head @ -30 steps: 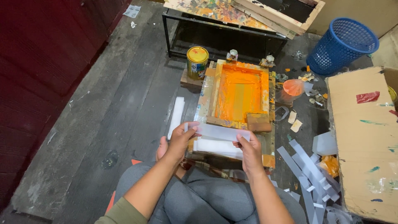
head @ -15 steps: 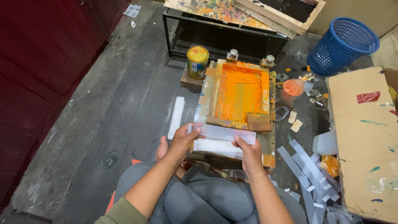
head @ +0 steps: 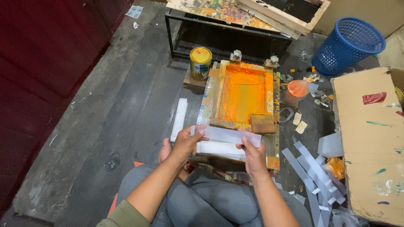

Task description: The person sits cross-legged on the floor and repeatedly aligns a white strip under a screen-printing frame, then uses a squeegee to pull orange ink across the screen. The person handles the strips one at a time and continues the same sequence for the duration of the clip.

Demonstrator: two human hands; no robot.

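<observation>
Dark, worn floorboards under a seated person holding a pale strip (head: 229, 135) at both ends, near the 6 o'clock edge of the screen frame (head: 243, 93)
Strip looks thin, light, bendy and slick, best pinched at its short ends; left hand (head: 185, 142) and right hand (head: 252, 154) have fingers closed on it, over a white stack (head: 219, 148); orange ink coats the wooden frame, tin (head: 200, 63) at 11 o'clock, blue basket (head: 347, 44) at 2 o'clock
</observation>
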